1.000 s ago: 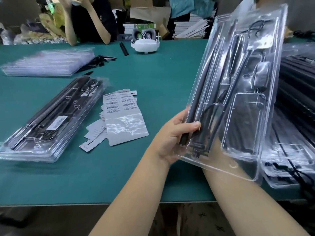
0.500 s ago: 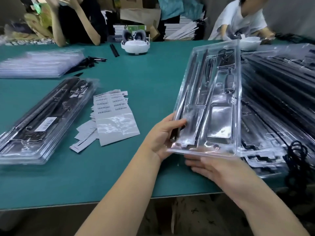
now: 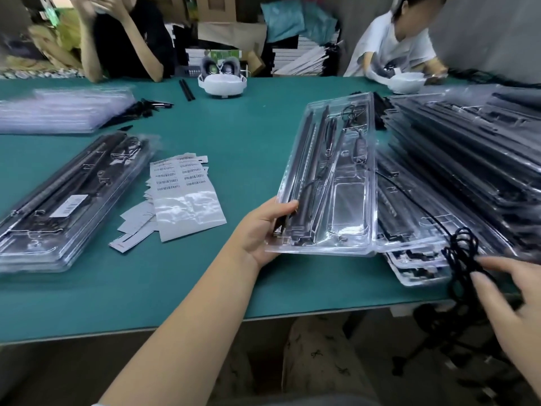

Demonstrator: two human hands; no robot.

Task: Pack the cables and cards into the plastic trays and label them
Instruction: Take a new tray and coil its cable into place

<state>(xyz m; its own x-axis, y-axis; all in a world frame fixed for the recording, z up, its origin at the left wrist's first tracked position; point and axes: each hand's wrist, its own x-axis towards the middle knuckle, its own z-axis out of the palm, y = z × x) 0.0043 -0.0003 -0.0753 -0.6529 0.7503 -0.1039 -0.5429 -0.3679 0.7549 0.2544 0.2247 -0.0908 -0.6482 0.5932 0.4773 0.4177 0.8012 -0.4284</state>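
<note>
Plastic tray (image 3: pixel 345 183), clear and long, sits low over the green table (image 3: pixel 248 136), its near left corner in our left hand (image 3: pixel 260 230) and its right edge resting against the stack of filled trays (image 3: pixel 468 159) on the right. Left hand's grip is closed on that corner: thumb on top over the black rods inside, fingers underneath and out of sight. Right hand (image 3: pixel 509 294) is off the tray, near the table edge, fingers spread and loosely bent; fingertips (image 3: pixel 480 278) touch the tangled black cable (image 3: pixel 462 253) hanging over the edge, but we cannot call it a closed grip. We judge the tray thin and springy: light for its length, likely to flex or twist when held by one corner, with a glossy skin that probably slips under dry fingers. The rods and cable in the moulded channels look loosely seated, so a sharp tilt could shake them out. Best hold, in our view, is at the flat rim at both short ends, or one hand under the middle, never squeezing the raised pockets, which may dent. The loose cable is soft and limp and will snag; we would gather it as a bundle instead of pulling one strand. Label sheets (image 3: pixel 184 194) lie left of the tray; beyond them is a packed tray already bearing a barcode label (image 3: pixel 68 205).
</note>
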